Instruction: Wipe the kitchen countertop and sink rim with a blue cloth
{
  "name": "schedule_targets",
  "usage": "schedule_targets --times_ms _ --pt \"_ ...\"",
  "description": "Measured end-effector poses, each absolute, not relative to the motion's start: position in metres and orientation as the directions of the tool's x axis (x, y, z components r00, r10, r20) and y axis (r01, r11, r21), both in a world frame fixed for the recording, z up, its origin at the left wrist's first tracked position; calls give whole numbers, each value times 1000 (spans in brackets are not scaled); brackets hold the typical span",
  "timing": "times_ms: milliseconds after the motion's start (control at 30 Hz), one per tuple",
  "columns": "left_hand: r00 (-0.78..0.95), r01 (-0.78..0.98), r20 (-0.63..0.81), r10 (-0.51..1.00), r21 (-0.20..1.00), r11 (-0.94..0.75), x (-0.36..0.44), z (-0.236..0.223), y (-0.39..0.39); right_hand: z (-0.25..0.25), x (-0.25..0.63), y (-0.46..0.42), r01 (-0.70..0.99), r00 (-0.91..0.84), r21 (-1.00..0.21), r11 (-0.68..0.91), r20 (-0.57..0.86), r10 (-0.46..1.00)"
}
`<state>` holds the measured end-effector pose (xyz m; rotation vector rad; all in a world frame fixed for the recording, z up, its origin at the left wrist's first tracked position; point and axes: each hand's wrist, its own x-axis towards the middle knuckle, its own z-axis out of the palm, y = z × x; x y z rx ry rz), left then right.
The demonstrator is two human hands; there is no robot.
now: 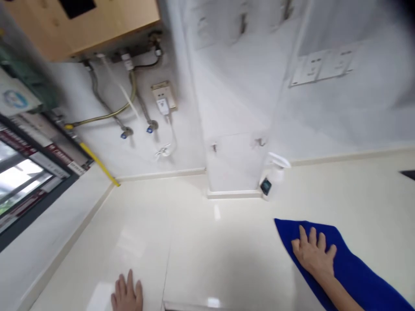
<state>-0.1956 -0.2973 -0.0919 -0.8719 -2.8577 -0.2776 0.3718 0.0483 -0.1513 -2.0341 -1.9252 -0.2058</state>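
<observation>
A blue cloth (352, 276) lies spread on the glossy white countertop (207, 242) at the lower right. On top of it rests my right hand (314, 255), palm down with fingers spread, pressing the fabric flat. At the lower left, my left hand (127, 293) lies on the bare countertop, fingers extended and holding nothing; its wrist is cut off by the frame. Beyond the cloth, a white spray bottle (275, 177) with a dark label stands by the wall's projecting corner.
A boxy water heater (106, 26) hangs at the upper left with hoses and valves below. A plugged-in socket (164, 96) is beside them. A yellow pipe (99, 164) runs down near the window (24, 181). Hooks (259, 141) and more sockets (324, 67) are on the walls.
</observation>
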Motion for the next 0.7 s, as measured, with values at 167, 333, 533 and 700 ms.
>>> schedule_targets --times_ms 167,333,533,700 --pt "-828 561 115 549 137 816 -190 -88 -296 -139 272 16 987 -72 -95 126 440 895" --pt "-819 573 115 562 164 803 -185 -92 -302 -123 184 -16 947 -270 -44 319 429 862" --pt "-799 601 157 580 215 770 -188 -106 -307 -114 95 -65 865 -448 -103 491 282 849" --pt "-812 583 168 559 290 759 -182 -109 -311 -122 69 -110 660 -676 -179 730 285 680"
